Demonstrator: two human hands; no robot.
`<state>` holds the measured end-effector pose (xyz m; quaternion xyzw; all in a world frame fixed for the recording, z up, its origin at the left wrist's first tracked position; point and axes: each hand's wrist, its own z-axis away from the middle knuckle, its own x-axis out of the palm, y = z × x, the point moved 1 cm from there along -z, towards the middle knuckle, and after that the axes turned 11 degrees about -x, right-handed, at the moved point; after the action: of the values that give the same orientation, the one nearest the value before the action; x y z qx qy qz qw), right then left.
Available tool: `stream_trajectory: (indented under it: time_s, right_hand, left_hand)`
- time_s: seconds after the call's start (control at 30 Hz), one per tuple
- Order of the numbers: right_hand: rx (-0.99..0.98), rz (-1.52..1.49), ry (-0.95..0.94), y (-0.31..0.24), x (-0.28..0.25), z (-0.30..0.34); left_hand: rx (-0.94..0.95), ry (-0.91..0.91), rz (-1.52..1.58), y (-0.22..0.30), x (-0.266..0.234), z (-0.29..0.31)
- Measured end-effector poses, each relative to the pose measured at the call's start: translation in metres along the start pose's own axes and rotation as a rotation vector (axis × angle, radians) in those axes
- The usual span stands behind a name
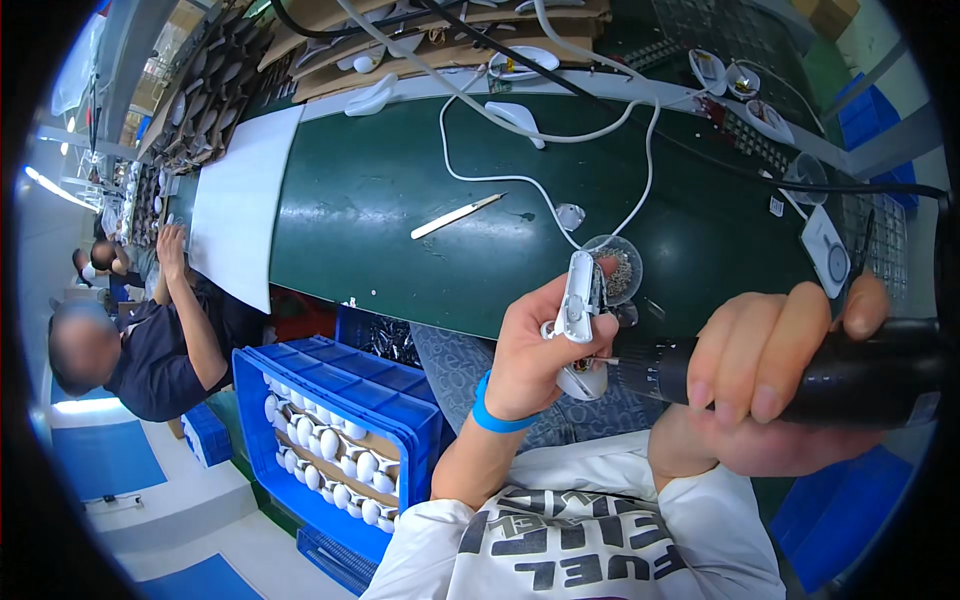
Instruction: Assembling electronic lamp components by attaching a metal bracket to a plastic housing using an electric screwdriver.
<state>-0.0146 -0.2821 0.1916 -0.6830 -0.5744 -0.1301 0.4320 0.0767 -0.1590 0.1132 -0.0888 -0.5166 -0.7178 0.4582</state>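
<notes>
My left hand (525,365), a blue band at its wrist, is closed around a white plastic housing (576,300) with its inner parts partly exposed. My right hand (765,365) wraps round a thick black electric screwdriver (880,365). The thin bit of the screwdriver points left and meets the lower part of the housing; its exact contact point is hidden. Just beyond my left fingers stands a clear round cup (637,265) of small metal screws. A thin dark tool (866,240) rises beside my right thumb; whether it is held I cannot tell.
Pointed white tweezers (455,217) lie on the green table (370,230). White shells (515,122) and looping cables (540,185) are farther back. A blue crate (330,360) of white parts stands at left, near a seated person (160,350). A white round-faced device (826,250) lies right.
</notes>
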Motion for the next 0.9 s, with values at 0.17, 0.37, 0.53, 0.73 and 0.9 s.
stream_trajectory:
  time_s: [0.17,0.37,0.53,0.73,0.9]
  right_hand:
    - [0.031,-0.072,-0.044,0.001,-0.005,-0.003]
    - [0.000,-0.071,-0.045,0.006,-0.007,-0.004]
    - [-0.053,-0.038,-0.064,-0.001,-0.017,-0.013]
    - [-0.002,0.121,0.002,0.026,-0.034,-0.016]
    - [-0.059,0.115,-0.068,0.017,-0.036,-0.020]
  left_hand:
    - [0.020,0.029,-0.062,0.001,0.002,-0.003]
    - [-0.005,0.098,-0.038,0.006,0.008,-0.003]
    - [0.002,0.093,-0.038,0.002,-0.003,-0.006]
    - [-0.006,-0.085,-0.165,0.004,-0.011,-0.005]
    - [-0.018,-0.117,-0.250,0.006,-0.008,-0.012]
